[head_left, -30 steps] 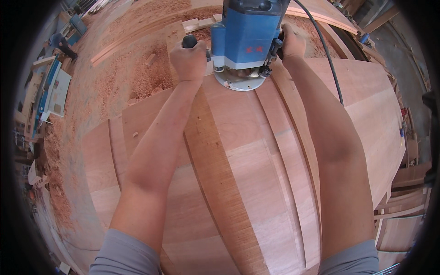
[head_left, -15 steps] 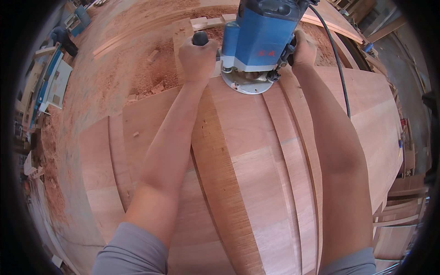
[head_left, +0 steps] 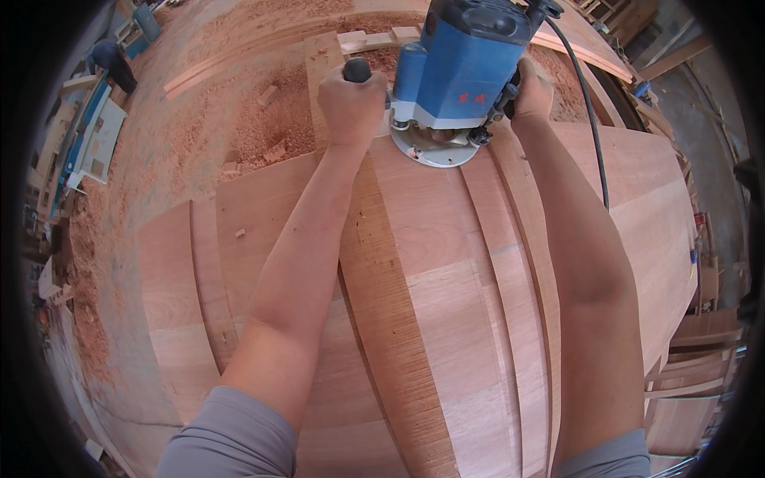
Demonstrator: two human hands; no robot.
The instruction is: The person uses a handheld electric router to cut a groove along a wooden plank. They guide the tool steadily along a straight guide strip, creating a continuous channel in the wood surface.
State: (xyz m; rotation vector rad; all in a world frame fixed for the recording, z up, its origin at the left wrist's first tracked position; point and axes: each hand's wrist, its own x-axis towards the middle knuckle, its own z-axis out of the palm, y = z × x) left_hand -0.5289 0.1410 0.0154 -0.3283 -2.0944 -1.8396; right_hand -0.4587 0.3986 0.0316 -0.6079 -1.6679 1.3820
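Observation:
A blue plunge router (head_left: pixel 460 76) with a pale round base stands at the far end of a wooden panel (head_left: pixel 446 307). My left hand (head_left: pixel 351 103) is wrapped round its left handle, whose black knob pokes out above the fist. Round the right handle closes my right hand (head_left: pixel 532 89), partly hidden by the handle and the motor body. Both arms reach forward, nearly straight. A darker wooden strip (head_left: pixel 386 263) runs lengthwise over the panel, left of the router base. Farther right, a lighter wooden strip (head_left: pixel 522 191) passes beside the base. The cutter is hidden.
A black power cord (head_left: pixel 591 103) hangs right of the router, over the panel. Sawdust (head_left: pixel 279 119) covers the floor beyond the panel. At far left a person (head_left: pixel 111 64) bends near a blue-edged machine (head_left: pixel 92 131). Wooden frames (head_left: pixel 693 350) stand at the lower right.
The router and both hands have shifted slightly to the right in the picture and the router leans a little more. The grip on both handles stays the same.

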